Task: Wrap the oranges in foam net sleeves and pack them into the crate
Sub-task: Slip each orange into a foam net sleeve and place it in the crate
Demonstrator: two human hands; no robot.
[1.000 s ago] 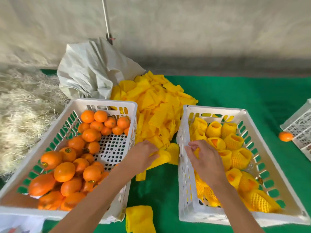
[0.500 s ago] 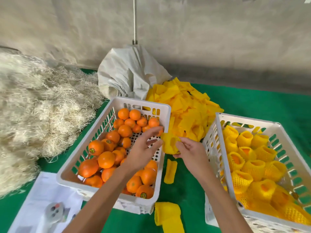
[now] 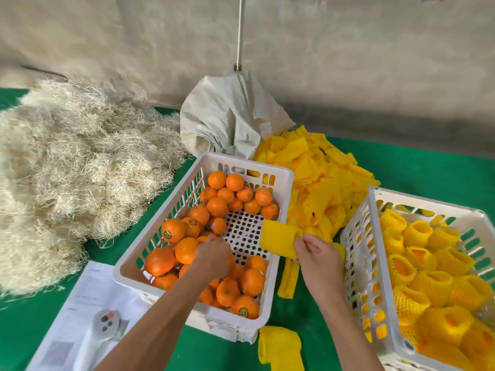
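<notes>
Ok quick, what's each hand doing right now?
Left hand: down among the oranges, grip cannot be told.
Right hand: holding a yellow foam sleeve.

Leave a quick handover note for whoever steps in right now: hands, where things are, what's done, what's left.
Left hand: down in the left crate among the bare oranges, fingers curled on one; grip partly hidden.
Right hand: pinching an empty foam sleeve over that crate's right rim.
Spare sleeves are piled behind.
Done: right crate holds many sleeved oranges.
Left: sleeve this orange, pack it, repeat for the rest.
</notes>
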